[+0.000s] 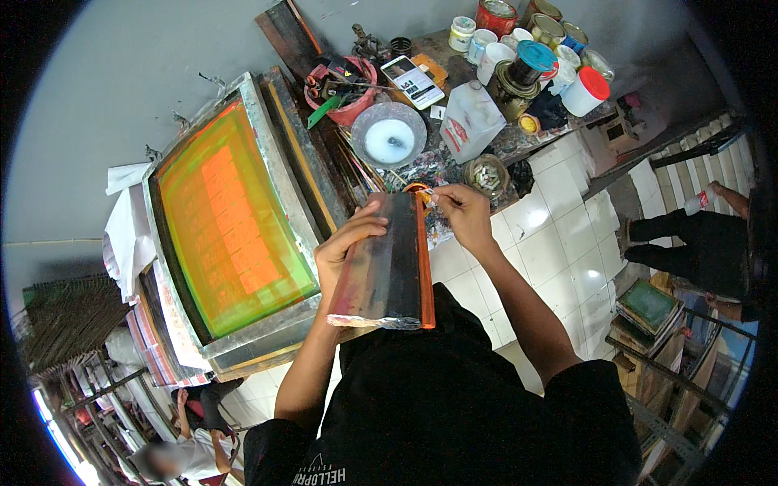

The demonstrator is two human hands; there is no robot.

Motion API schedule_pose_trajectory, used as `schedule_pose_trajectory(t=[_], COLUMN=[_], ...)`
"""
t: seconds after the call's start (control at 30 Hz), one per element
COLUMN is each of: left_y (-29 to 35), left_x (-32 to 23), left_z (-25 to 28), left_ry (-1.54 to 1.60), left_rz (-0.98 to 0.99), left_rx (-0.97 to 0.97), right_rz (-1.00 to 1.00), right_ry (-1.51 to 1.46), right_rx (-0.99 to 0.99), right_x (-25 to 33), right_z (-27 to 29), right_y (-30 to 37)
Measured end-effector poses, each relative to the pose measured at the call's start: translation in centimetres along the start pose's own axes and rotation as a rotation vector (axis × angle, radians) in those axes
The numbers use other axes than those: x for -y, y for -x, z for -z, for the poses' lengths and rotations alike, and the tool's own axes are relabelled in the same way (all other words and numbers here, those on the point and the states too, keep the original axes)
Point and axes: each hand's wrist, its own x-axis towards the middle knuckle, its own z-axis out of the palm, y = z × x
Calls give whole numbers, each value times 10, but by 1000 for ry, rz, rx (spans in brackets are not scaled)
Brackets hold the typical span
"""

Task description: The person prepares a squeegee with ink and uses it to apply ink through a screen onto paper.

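Far down in the lower left of the frame, one person in a white top [203, 454] sat at the edge of things. Next came one large screen [235, 202] at centre left, its mesh orange and green, in a grey frame.

Two bare hands were at work mid-frame. The left hand [350, 237] gripped the one squeegee [393, 267], fingers wrapped over its upper left edge; the squeegee lay slanted at the centre of the frame, with one orange strip [426, 275] down its right side. Above, I counted one pink bucket [369, 101] stuffed with tools, one bowl [358, 130] of white stuff and one phone [413, 81].

The right hand [463, 212] pinched a small pale scrap [429, 193] between thumb and finger, close by the squeegee's upper end; I couldn't tell whether they touched. Just above stood one jug [472, 125] and one jar [486, 174]. Upper right was crowded with cans and tubs, among them one blue lid [536, 56] and one red lid [595, 82]. One person in dark clothes [705, 243] stood at the far right.
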Motion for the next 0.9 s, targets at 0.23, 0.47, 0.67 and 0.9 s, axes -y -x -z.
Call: schedule_pose_trajectory(t=[0.23, 0.47, 0.67, 0.9], left_y=[-1, -2, -4, -13], left_x=[5, 3, 8, -18], left_z=[0, 3, 8, 16], left_ry=[-22, -65, 63, 362], left_rz=[65, 49, 146, 376], left_rx=[22, 51, -63, -366], right_rz=[-72, -78, -124, -497], right_ry=[239, 414, 247, -511], right_rx=[77, 109, 94, 118], right_x=[3, 14, 21, 15], right_z=[6, 14, 36, 21], right_y=[-26, -39, -38, -12])
